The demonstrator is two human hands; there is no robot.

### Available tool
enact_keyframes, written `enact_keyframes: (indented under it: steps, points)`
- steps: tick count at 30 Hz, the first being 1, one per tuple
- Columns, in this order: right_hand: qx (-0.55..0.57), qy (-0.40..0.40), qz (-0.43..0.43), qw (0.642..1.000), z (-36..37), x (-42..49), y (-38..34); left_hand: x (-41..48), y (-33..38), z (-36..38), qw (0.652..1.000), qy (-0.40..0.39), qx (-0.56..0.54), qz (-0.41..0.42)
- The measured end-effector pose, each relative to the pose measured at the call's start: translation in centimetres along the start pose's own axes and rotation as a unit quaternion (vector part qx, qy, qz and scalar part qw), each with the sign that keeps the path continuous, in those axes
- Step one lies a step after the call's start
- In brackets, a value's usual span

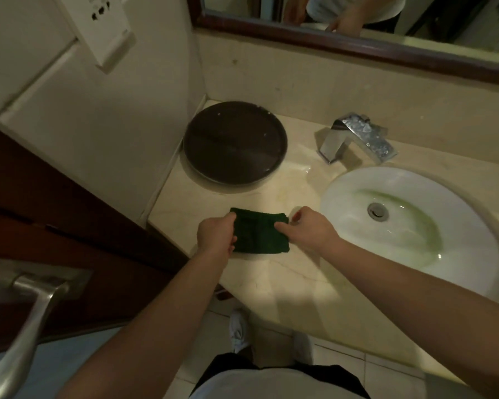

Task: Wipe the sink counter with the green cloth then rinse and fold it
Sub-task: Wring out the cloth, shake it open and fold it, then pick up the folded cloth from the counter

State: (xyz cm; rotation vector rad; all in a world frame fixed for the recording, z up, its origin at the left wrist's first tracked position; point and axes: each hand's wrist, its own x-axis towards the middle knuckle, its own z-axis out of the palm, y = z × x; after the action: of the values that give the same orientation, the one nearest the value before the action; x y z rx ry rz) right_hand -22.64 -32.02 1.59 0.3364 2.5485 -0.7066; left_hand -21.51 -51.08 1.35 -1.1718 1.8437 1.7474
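The dark green cloth [258, 233] lies folded into a small rectangle on the beige marble counter [271, 277], just left of the white oval sink basin [357, 197]. My left hand [215, 234] grips the cloth's left edge with curled fingers. Fingertips of my right hand [306, 226] rest on the cloth's right edge, pinching it near its top right corner. The basin shows a faint green tint around the metal drain [378, 211].
A round dark tray [235, 142] sits at the back left of the counter. The chrome faucet [357, 138] stands behind the basin. A mirror [357, 12] hangs above, a wall bounds the left, and a door with a metal handle [26, 312] is at my lower left.
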Motion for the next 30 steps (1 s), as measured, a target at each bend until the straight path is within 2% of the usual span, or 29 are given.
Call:
enact_keyframes:
  steps: [2,5,7,9,12,15,16,17,19,20,22,23,27,29,30]
  points:
    - [-0.027,-0.021,0.006,0.999,0.7,-0.5,-0.3,-0.1,-1.1,0.0,0.994,0.026,0.076,0.076]
    - [0.005,-0.032,0.017,0.999,2.3,-0.6,-0.8,-0.1,-2.4,0.0,0.992,0.024,0.098,0.078]
    - [0.064,-0.037,0.016,0.997,2.4,-0.7,-1.1,-0.1,-2.7,-0.1,0.994,0.027,0.083,0.07]
    - [0.172,-0.064,0.034,0.982,1.7,-0.8,-1.8,0.3,-2.7,-0.2,0.994,0.034,0.078,0.068]
    - [0.308,-0.108,0.042,0.944,-0.6,-1.6,-4.1,0.0,-2.7,-0.2,0.999,0.021,0.037,0.013]
    - [0.308,-0.11,-0.027,0.945,-3.7,-2.6,-7.0,-0.8,-1.8,-0.2,0.992,-0.038,-0.078,-0.088]
    - [0.304,-0.112,-0.058,0.944,-4.9,-2.9,-7.9,-1.0,-1.4,-0.1,0.978,-0.078,-0.15,-0.126]
    - [0.3,-0.114,-0.086,0.943,-6.0,-3.2,-8.8,-1.2,-0.9,-0.1,0.944,-0.137,-0.247,-0.169]
    - [0.292,-0.122,-0.131,0.94,-8.2,-3.4,-10.1,-1.6,0.0,-0.2,0.842,-0.264,-0.419,-0.213]
    - [0.287,-0.132,-0.151,0.937,-9.2,-3.4,-10.7,-1.8,0.4,-0.3,0.806,-0.316,-0.458,-0.202]
    - [0.261,-0.14,-0.185,0.937,-11.1,-2.8,-11.5,-1.9,1.6,-0.1,0.782,-0.357,-0.489,-0.149]
    - [0.244,-0.133,-0.195,0.941,-11.8,-2.3,-11.7,-1.8,2.2,0.1,0.781,-0.353,-0.5,-0.125]
    - [0.221,-0.075,-0.173,0.957,-13.5,0.9,-12.0,-0.2,5.3,1.0,0.821,-0.292,-0.489,-0.039]
    - [0.224,-0.044,-0.147,0.962,-13.3,3.7,-11.8,1.1,6.9,1.5,0.853,-0.26,-0.452,-0.011]
    - [0.226,-0.032,-0.135,0.964,-13.0,5.3,-11.7,2.0,7.5,1.9,0.88,-0.226,-0.418,-0.001]
